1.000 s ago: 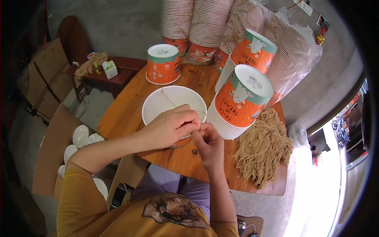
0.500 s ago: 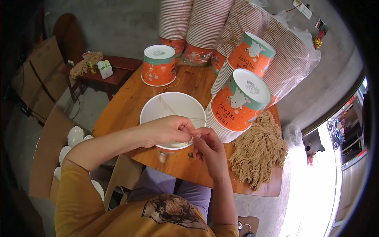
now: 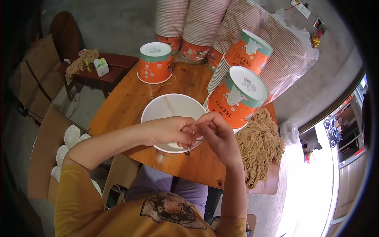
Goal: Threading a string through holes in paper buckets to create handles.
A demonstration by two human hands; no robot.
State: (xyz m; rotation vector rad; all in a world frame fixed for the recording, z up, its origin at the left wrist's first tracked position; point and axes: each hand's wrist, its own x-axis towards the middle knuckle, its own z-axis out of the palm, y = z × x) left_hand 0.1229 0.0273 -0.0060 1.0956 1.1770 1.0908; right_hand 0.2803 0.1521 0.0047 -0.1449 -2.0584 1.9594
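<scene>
In front of me a white-lined paper bucket (image 3: 152, 108) stands mouth up on the wooden table. A tan cord (image 3: 170, 106) hangs over its far inner wall and runs down inside. My left hand (image 3: 169, 130) reaches across the bucket's mouth, its fingers curled and pinched on the cord near the right rim. Beside it, my right hand (image 3: 217, 136) pinches a strand of the same cord between thumb and fingers. A short length of cord shows between the two hands. The fingers hide where the cord meets the rim.
An upside-down orange bucket (image 3: 154, 67) with cord stands behind. Nested orange buckets (image 3: 233, 98) lean at the right, beside a bundle of tan cords (image 3: 258, 154). Tall wrapped bucket stacks (image 3: 205, 23) line the table's back. A cardboard box (image 3: 43, 158) holding white bowls stands at left.
My right hand has moved slightly right and up, drawing apart from my left. My left hand stays by the rim. The view has shifted a little.
</scene>
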